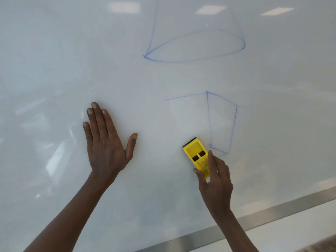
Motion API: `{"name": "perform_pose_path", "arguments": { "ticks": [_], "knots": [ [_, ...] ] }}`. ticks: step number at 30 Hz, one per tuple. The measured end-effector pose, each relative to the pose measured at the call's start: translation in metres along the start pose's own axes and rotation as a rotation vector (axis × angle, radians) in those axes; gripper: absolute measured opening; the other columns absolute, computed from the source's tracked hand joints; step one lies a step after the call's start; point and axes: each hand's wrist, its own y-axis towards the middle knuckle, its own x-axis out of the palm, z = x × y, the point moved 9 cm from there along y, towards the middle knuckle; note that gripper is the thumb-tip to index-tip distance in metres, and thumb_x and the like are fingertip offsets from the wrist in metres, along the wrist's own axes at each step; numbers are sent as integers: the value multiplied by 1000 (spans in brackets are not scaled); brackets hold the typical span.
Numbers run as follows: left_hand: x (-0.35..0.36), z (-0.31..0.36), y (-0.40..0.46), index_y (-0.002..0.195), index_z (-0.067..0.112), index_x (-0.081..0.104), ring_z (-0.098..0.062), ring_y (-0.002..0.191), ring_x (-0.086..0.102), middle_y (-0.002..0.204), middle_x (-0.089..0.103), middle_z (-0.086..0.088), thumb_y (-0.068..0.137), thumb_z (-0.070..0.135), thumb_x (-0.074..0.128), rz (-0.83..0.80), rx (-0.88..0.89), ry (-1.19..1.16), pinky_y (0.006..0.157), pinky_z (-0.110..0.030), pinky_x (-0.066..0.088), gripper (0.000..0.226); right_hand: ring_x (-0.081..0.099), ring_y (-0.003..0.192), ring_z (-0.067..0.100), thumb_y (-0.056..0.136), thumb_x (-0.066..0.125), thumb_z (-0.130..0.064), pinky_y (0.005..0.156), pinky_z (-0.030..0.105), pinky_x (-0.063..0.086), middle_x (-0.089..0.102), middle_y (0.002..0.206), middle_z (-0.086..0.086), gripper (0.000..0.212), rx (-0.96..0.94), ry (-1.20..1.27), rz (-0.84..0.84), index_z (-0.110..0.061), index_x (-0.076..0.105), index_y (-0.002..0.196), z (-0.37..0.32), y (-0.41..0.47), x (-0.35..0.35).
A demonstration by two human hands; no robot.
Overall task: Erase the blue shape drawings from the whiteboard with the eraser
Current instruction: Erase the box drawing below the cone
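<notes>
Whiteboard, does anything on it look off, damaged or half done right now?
No damage shows. The lower box drawing is incomplete: its left side is missing, leaving loose lines beside the yellow eraser held in the right hand. The cone drawing above has a fainter right edge. The left hand rests flat on the whiteboard.

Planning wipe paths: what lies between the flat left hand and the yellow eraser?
Only bare whiteboard between left hand and eraser, seen in the head view.
</notes>
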Motion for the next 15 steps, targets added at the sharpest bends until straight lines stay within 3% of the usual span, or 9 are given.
{"name": "perform_pose_path", "arguments": {
  "ticks": [6, 15],
  "knots": [
    [-1, 1, 0, 161, -8, 7, -46, 158, 9, 167, 10, -34, 104, 57, 40, 10, -1, 6, 130, -48, 1, 92, 56, 107, 28, 88, 66, -37, 72, 34, 50, 59, 122, 12, 62, 122, 2, 57, -6, 52, 140, 25, 32, -14],
    [-3, 4, 1, 159, -11, 7, -49, 157, 5, 166, 7, -38, 103, 48, 42, 1, -26, -38, 129, -50, -2, 89, 55, 103, 26, 90, 65, -32, 62, 32, 51, 56, 126, 6, 60, 32, -16, 28, -7, 50, 142, 23, 21, -11]
  ]
}}
